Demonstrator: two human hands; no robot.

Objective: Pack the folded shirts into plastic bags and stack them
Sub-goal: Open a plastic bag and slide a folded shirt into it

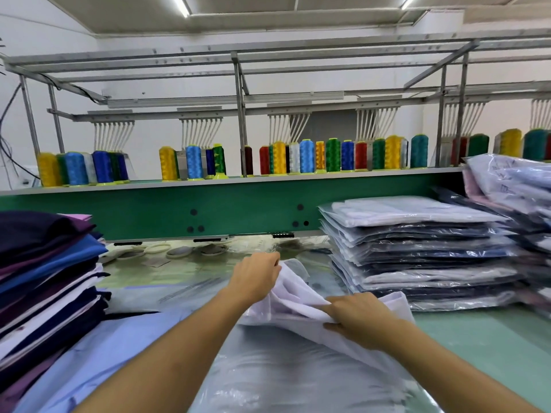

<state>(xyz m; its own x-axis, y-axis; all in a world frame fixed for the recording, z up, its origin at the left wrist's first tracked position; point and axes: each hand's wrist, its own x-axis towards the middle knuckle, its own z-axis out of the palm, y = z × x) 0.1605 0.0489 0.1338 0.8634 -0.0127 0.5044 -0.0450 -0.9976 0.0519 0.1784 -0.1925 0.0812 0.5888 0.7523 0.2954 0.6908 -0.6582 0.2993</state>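
Observation:
A pale lilac folded shirt (298, 296) lies raised in the middle of the table, partly over a clear plastic bag (286, 374) spread in front of me. My left hand (256, 275) grips the shirt's far edge. My right hand (357, 320) pinches the near right part of the shirt, thumb on top. A tall pile of unpacked folded shirts (44, 278) in navy, blue, purple and white stands at the left. A stack of bagged shirts (423, 251) stands at the right.
A second heap of bagged shirts (515, 186) leans at the far right. A light blue cloth (113, 350) covers the near left table. Behind runs a green machine beam (208, 210) with several thread cones (307, 156) on top. Loose bags and rings (179, 251) lie under the beam.

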